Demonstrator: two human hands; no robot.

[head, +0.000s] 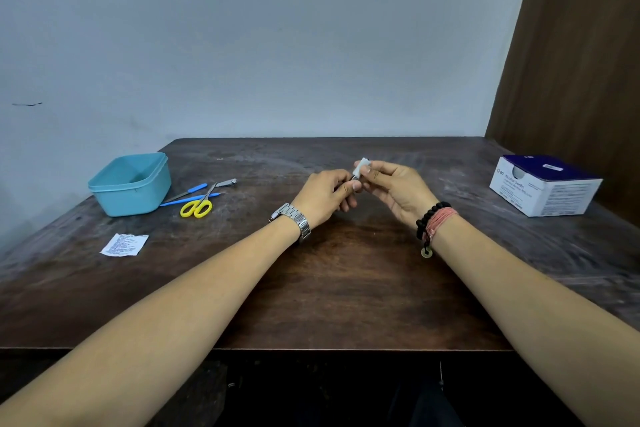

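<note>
Both hands meet above the middle of the dark wooden table [346, 288]. My right hand [398, 191] pinches a small white pad [363, 165] between thumb and fingers. My left hand [327, 198] grips a thin metal tool [354, 177] whose tip goes into the pad; most of the tool is hidden in the fist. A metal watch sits on my left wrist, and bead and thread bracelets on the right.
At the left stands an open teal plastic tub [130, 185]. Beside it lie yellow-handled scissors [197, 206], two blue-handled tools [194, 189] and a nail clipper [227, 182]. A torn printed sachet [124, 244] lies front left. A white and blue swab box [545, 184] stands far right.
</note>
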